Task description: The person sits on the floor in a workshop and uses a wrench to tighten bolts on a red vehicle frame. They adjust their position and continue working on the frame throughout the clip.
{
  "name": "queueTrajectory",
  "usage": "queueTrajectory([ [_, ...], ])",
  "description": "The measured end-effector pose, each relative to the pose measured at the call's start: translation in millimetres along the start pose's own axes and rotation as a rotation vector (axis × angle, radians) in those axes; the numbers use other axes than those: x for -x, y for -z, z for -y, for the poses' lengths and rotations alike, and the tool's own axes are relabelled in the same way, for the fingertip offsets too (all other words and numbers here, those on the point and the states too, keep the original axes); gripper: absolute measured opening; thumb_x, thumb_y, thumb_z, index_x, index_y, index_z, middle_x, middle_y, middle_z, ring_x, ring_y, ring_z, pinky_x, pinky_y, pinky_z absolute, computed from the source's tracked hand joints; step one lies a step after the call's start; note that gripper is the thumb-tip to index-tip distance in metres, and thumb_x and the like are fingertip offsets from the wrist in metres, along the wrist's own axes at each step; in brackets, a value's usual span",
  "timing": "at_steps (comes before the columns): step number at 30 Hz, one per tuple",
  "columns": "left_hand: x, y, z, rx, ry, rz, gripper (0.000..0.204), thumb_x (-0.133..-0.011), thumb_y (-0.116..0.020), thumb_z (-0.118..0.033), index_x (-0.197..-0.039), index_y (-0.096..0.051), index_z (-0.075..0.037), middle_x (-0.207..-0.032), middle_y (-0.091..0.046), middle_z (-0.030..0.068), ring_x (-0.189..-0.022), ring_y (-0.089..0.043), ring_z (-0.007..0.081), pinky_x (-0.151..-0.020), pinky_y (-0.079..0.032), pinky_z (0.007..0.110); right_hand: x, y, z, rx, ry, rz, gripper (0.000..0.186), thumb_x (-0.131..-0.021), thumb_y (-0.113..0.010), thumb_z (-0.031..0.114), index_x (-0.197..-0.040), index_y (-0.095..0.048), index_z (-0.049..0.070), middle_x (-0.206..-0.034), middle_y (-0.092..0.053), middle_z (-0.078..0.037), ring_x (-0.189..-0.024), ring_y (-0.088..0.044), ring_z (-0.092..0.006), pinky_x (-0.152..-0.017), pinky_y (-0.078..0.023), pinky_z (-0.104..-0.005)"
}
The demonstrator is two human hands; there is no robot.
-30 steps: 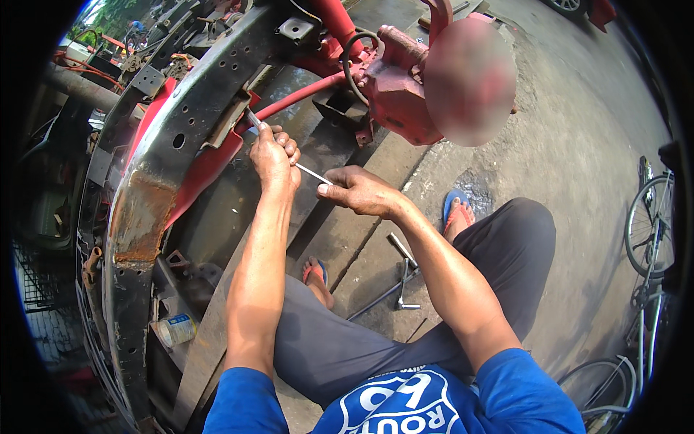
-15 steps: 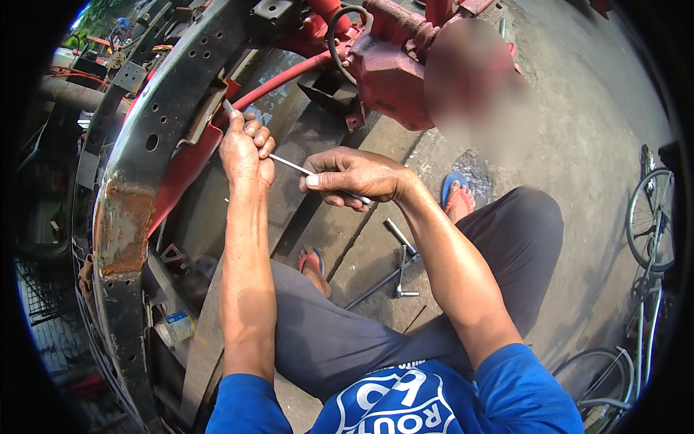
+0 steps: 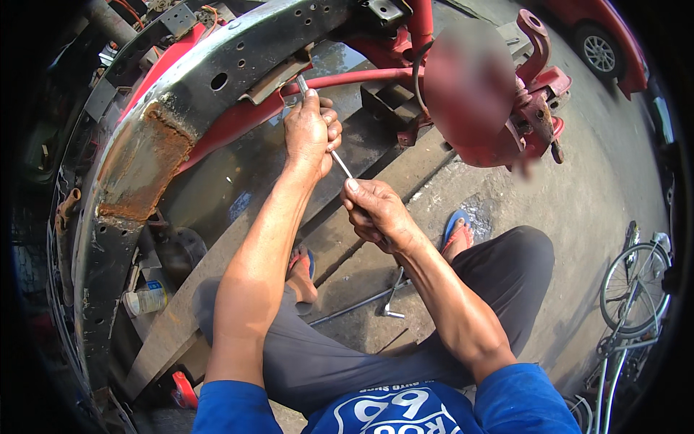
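My left hand is closed around the head end of a slim metal socket wrench, its chrome end up against the black vehicle frame beside a red bar. Closer to my body, my right hand grips the wrench's handle, thumb along the rod. The fastener at the chrome end is hidden by my fingers and the frame's bracket. Rust covers a patch of the frame nearer me.
A red axle part juts out ahead on the right, partly blurred. Below my hands lie another socket wrench and a long rod. A tin can sits by the frame. A bicycle and red car stand at right.
The wrench handle has swung toward my body as my right hand came nearer. My left hand stays at the chrome end. The whole view has shifted, with the frame now farther right.
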State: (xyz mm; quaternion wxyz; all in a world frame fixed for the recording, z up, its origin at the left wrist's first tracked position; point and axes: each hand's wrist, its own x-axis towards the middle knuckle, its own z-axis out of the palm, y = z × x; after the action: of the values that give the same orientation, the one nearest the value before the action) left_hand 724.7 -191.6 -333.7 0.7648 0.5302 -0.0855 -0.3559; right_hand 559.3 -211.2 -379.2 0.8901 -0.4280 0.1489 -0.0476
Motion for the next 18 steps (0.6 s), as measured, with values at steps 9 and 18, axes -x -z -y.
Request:
queueTrajectory([
  [9,-11.2,73.2,-44.8,-0.248,0.152,0.241,0.035,-0.104,-0.050,-0.041,-0.097,-0.053,-0.007,-0.061,-0.035,-0.0081,-0.043,-0.031,0.0006,-0.034,-0.022,0.017,-54.8,-94.7,-73.8,0.277,0.285,-0.315,0.037,-0.103,-0.053,0.034,-0.080,-0.052,0.004,-0.060,-0.047,0.001,-0.053,-0.042,-0.0098,-0.050,-0.036,-0.0304],
  [18,-8.8,58.2,-27.9,-0.167,0.140,0.165,0.034,-0.104,-0.051,-0.040,-0.097,-0.054,-0.007,-0.061,-0.037,-0.0069,-0.044,-0.035,0.0026,-0.035,-0.024,0.018,-35.4,-54.5,-40.9,0.489,0.165,-0.123,0.042,-0.104,-0.046,0.036,-0.086,-0.055,-0.001,-0.066,-0.055,-0.013,-0.064,-0.053,-0.0233,-0.066,-0.044,-0.0408],
])
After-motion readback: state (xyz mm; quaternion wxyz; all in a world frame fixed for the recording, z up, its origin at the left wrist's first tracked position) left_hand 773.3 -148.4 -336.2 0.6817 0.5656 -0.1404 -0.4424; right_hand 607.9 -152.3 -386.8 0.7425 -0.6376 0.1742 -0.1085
